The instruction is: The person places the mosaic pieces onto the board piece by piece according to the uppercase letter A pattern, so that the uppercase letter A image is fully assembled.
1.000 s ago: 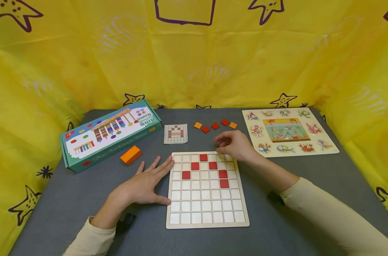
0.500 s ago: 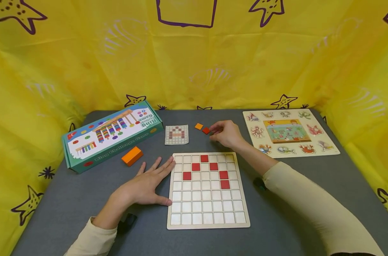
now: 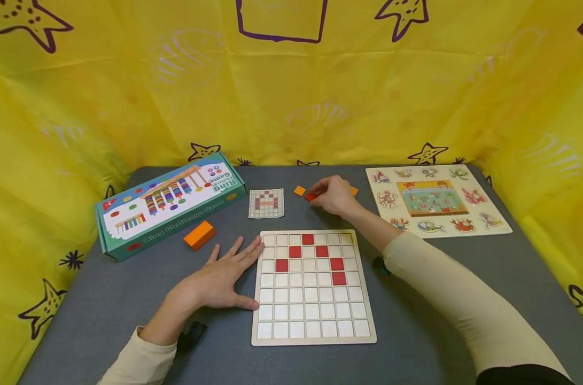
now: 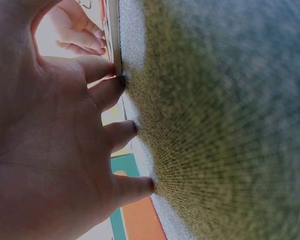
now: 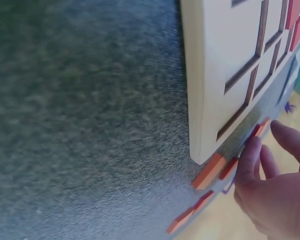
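A wooden grid board [image 3: 315,341] lies on the grey table, several red square tiles [image 3: 339,278] set in its cells. Beside its left edge my left hand [image 3: 216,280] rests with fingers spread, thumb and fingertips touching the edge. In the left wrist view the palm of the left hand [image 4: 65,135] shows, fingertips down on the cloth. Beyond the board, my right hand [image 3: 335,197] has thumb and index finger at a loose red tile [image 3: 310,197], pinching it; the hand partly hides it. In the right wrist view the right hand [image 5: 277,187] reaches past the board's corner.
Loose orange tiles [image 3: 299,190] lie near the right hand, some tiles hidden behind it. A paper pattern card [image 3: 266,203] lies behind the board. At left are a game box [image 3: 171,203] and an orange block [image 3: 200,235]; at right, a sea-animal puzzle [image 3: 481,223].
My right hand has moved left and away from the board's upper right corner to the loose tiles, taking hold of a red one. The left hand stays in place.
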The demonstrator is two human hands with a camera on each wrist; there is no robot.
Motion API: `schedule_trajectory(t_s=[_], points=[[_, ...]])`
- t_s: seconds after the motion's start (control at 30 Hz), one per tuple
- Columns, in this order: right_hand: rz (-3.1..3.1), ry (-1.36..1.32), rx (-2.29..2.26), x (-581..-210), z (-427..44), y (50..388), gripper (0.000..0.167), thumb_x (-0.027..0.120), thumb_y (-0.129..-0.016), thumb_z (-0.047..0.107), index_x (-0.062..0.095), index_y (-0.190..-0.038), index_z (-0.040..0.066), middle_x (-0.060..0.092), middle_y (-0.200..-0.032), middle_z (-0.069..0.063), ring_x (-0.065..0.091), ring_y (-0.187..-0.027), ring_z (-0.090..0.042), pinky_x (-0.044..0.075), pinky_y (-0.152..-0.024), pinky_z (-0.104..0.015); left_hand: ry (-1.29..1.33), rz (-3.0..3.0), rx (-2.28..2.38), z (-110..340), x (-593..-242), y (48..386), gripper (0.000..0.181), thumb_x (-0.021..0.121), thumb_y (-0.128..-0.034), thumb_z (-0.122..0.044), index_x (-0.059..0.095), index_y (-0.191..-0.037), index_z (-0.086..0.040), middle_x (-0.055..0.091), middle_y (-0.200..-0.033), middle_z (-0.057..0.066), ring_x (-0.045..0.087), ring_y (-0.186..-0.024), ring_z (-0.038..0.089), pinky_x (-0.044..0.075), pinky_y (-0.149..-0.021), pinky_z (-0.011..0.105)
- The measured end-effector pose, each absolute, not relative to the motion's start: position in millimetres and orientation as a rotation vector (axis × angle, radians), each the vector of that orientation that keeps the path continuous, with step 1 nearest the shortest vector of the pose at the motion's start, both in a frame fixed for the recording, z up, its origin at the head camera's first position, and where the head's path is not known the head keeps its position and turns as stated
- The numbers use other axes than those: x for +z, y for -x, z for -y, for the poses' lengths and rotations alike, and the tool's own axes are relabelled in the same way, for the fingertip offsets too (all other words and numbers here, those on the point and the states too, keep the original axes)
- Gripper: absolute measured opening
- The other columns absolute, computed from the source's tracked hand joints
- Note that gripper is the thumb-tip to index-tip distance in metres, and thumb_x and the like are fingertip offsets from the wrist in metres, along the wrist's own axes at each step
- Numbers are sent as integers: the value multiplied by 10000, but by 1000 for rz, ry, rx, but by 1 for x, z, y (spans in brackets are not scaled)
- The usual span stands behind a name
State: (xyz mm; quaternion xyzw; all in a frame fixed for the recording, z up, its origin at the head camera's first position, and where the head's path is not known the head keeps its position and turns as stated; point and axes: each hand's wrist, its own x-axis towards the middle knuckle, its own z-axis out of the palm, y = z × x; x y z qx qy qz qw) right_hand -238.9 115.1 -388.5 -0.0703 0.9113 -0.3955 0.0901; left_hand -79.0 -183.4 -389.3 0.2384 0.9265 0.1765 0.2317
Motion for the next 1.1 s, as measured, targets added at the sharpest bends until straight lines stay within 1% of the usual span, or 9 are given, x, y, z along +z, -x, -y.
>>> schedule_trajectory(t_s=[0.2, 0.37, 0.53, 0.87, 1.1], points=[[-2746, 198, -1099, -390, -111, 244, 303, 848, -855, 112, 788, -1144, 41, 760, -1114, -139, 653, -1070, -305, 525, -959, -422, -651, -2544, 478, 183, -389, 79, 1233, 822, -781, -654, 113, -1694, -224, 18, -1774, -21, 1, -1622, 417, -46, -1179, 791], [-2771, 194, -1062, -390, -108, 248, 303, 859, -843, 127, 793, -1126, 40, 763, -1096, -138, 653, -1062, -309, 526, -953, -423, -650, -2541, 488, 183, -389, 79, 1229, 829, -781, -642, 123, -1694, -219, 25, -1775, -16, 3, -1621, 424, -49, -1175, 795], [-2806, 206, -1023, -393, -105, 251, 305, 863, -827, 121, 790, -1107, 25, 767, -1069, -128, 649, -1047, -300, 529, -940, -406, -642, -2541, 471, 183, -390, 78, 1227, 832, -781, -637, 117, -1694, -234, 13, -1773, -36, -9, -1626, 401, -49, -1184, 784], [-2794, 197, -1002, -392, -103, 250, 299, 860, -820, 96, 792, -1106, 41, 768, -1078, -137, 646, -1068, -309, 530, -962, -427, -642, -2540, 469, 182, -391, 79, 1231, 837, -778, -633, 118, -1694, -235, 7, -1772, -49, -16, -1628, 386, -51, -1187, 780], [-2767, 203, -1056, -391, -105, 249, 286, 823, -822, 36, 794, -1107, 42, 771, -1064, -134, 642, -1067, -309, 540, -948, -423, -638, -2539, 463, 183, -392, 79, 1226, 830, -781, -642, 117, -1694, -238, 4, -1772, -51, -13, -1628, 389, -53, -1187, 781]])
